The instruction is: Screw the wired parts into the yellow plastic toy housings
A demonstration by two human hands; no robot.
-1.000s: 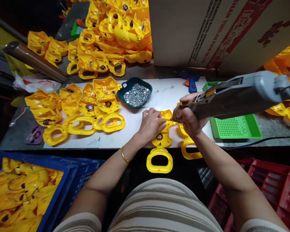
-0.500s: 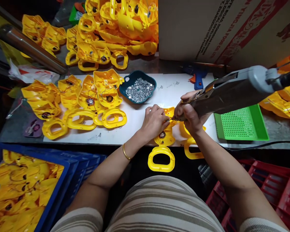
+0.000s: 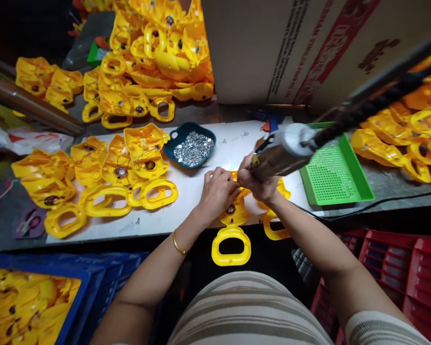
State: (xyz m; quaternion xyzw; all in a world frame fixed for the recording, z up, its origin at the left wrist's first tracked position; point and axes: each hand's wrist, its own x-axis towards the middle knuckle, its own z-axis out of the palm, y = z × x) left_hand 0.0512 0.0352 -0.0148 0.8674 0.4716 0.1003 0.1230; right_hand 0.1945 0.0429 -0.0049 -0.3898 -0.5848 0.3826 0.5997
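Observation:
My right hand [image 3: 259, 184] is wrapped around a grey electric screwdriver [image 3: 285, 148], its nose angled down and left. Below its tip lies a yellow plastic shell [image 3: 241, 216] with a small round part inside. The shell's ring-shaped handle [image 3: 231, 262] sticks out past the table's front edge. My left hand [image 3: 217, 194] rests over the shell's left side, thumb and fingers drawn together right by the screwdriver tip; whatever they pinch is too small to make out. Partly behind my right hand is a second yellow piece [image 3: 273, 225]. A dark teal dish [image 3: 170, 155] of small metal screws stands beyond my left hand.
Several yellow shells [image 3: 117, 158] lie at left, with a larger heap [image 3: 179, 62] behind. A green perforated basket [image 3: 361, 184] and a cable sit right. A large carton [image 3: 251, 48] blocks the back. Blue [image 3: 93, 282] and red crates [image 3: 413, 268] flank me below.
The view has shifted, so the table appears lower and further left. The screwdriver has swung more upright, its rear end nearer the camera. Both hands stay at the same shell.

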